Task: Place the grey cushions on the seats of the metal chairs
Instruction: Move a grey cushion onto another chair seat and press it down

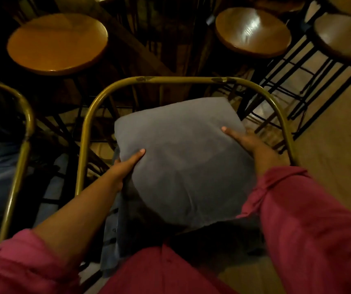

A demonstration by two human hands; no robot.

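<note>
Closest, two pink sleeves (pixel 310 219) reaching forward and down. Gripping the grey cushion (pixel 183 162) with both hands: left hand (pixel 125 166) closed on its left edge, thumb on top, fingers hidden underneath; right hand (pixel 242 141) closed on its right edge the same way. Cushion tilted a little, held inside the curved yellow bar of the metal chair (pixel 183 80), above the seat. Seat itself hidden under the cushion, so cannot tell if touching yet or just above. Something bluish and folded (pixel 112 240) showing under the cushion's near left corner, too dark to tell what. Another yellow chair bar (pixel 25 149) off to the left, near the first one. Farther away, round wooden stools (pixel 56 44) on thin black legs, one at the far left, more at the far right, standing on a pale wooden floor (pixel 331 134). Step in hand, by the look of it: setting this cushion down on the chair seat. Next move likely calls for lowering it flat, lining its edges up with the seat edges, then letting go with both hands. No brands, labels or writing to read anywhere.
</note>
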